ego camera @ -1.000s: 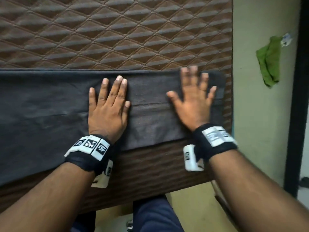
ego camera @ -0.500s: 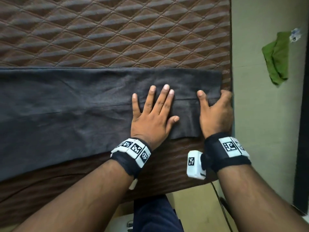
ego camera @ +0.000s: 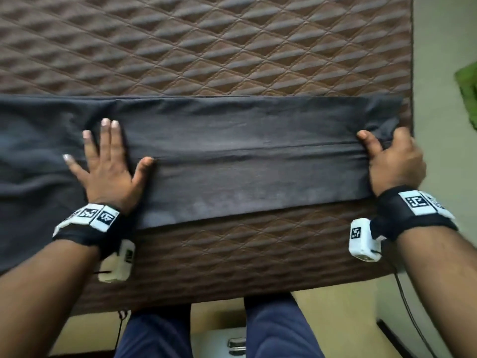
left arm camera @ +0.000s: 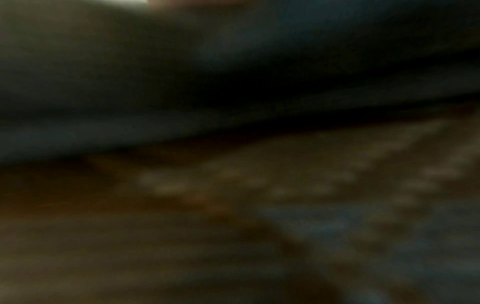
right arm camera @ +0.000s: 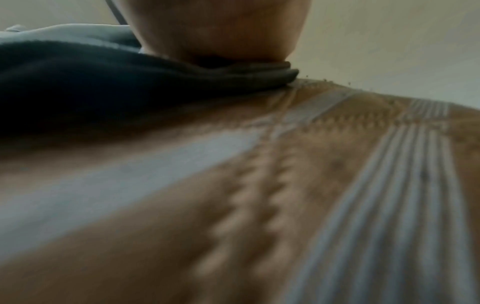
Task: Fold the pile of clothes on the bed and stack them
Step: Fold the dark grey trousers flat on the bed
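A dark grey garment [ego camera: 245,156], folded into a long band, lies across the brown quilted mattress [ego camera: 232,47]. My left hand [ego camera: 116,151] presses flat on it toward the left, fingers spread. My right hand [ego camera: 384,148] grips the garment's right end at the mattress edge, thumb on top and fingers curled round the cloth. In the right wrist view the heel of the palm [right arm camera: 221,30] sits on the garment's layered edge [right arm camera: 233,72]. The left wrist view is dark and blurred, showing only the garment [left arm camera: 233,72] over the mattress [left arm camera: 182,226].
The mattress ends just right of my right hand, with pale floor [ego camera: 438,73] beyond. A green cloth [ego camera: 467,86] lies on that floor at the far right. My legs [ego camera: 278,329] stand against the near mattress edge, and a cable [ego camera: 413,319] hangs there.
My left hand has slid left along the garment, away from the right hand. The right hand went from flat to gripping the garment's right end and stays there.
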{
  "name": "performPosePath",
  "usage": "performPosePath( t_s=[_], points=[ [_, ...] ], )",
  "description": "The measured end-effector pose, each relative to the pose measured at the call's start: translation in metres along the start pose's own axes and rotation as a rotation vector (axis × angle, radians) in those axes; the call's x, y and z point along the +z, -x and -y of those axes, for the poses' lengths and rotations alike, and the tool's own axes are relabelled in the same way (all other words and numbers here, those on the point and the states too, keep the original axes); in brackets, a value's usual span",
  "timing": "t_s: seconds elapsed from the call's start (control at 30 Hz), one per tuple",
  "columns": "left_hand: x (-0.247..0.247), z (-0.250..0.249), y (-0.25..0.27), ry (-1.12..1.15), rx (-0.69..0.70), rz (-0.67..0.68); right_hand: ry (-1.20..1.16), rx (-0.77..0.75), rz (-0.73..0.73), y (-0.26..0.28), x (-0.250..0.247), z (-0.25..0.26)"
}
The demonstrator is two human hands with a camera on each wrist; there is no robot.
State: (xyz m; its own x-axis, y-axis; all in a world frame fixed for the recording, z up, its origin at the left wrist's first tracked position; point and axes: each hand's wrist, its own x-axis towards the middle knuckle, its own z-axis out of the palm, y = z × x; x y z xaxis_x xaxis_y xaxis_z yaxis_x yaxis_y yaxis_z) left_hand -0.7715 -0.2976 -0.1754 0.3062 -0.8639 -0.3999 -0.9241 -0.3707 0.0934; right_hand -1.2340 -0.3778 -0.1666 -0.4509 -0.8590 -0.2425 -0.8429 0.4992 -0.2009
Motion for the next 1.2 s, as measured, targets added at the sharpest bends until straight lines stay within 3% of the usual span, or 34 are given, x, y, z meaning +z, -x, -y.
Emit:
performPosePath(
  t_s=[0.17, 0.23, 0.3, 0.4, 0.5, 0.57, 0.67, 0.8, 1.0, 1.07, 1.2],
  points=[
    [0.003, -0.001, 0.000, -0.012, 0.051, -0.032, -0.131, 0.063, -0.019, 0.010, -0.006, 0.001],
    [0.001, -0.005, 0.006, -0.020, 0.132, -0.074, -0.164, 0.130, -0.021, 0.015, -0.010, 0.004],
    [0.003, -0.011, 0.019, -0.029, 0.253, -0.110, -0.075, 0.104, -0.103, 0.024, -0.015, 0.009],
    [0.010, -0.011, 0.043, -0.030, 0.335, -0.126, 0.073, -0.273, -0.177, 0.066, -0.001, 0.055],
    [0.025, -0.003, 0.059, -0.062, 0.367, -0.084, 0.079, -0.655, 0.025, 0.144, 0.051, 0.131],
    [0.034, 0.009, 0.061, -0.066, 0.344, -0.046, 0.146, -0.748, 0.133, 0.196, 0.094, 0.176],
    [0.037, 0.030, 0.060, -0.028, 0.328, -0.032, 0.232, -0.652, 0.142, 0.221, 0.124, 0.202],
    [0.024, 0.070, 0.055, 0.015, 0.245, -0.001, 0.269, -0.632, 0.165, 0.211, 0.122, 0.190],
    [0.002, 0.247, 0.053, 0.011, -0.041, -0.030, 0.374, -0.550, 0.258, 0.216, 0.109, 0.206],
    [-0.007, 0.279, 0.059, 0.023, -0.089, -0.038, 0.372, -0.538, 0.237, 0.230, 0.104, 0.218],
    [-0.009, 0.253, 0.065, -0.019, 0.173, -0.038, 0.284, -0.696, 0.249, 0.279, 0.127, 0.276]
  ],
)
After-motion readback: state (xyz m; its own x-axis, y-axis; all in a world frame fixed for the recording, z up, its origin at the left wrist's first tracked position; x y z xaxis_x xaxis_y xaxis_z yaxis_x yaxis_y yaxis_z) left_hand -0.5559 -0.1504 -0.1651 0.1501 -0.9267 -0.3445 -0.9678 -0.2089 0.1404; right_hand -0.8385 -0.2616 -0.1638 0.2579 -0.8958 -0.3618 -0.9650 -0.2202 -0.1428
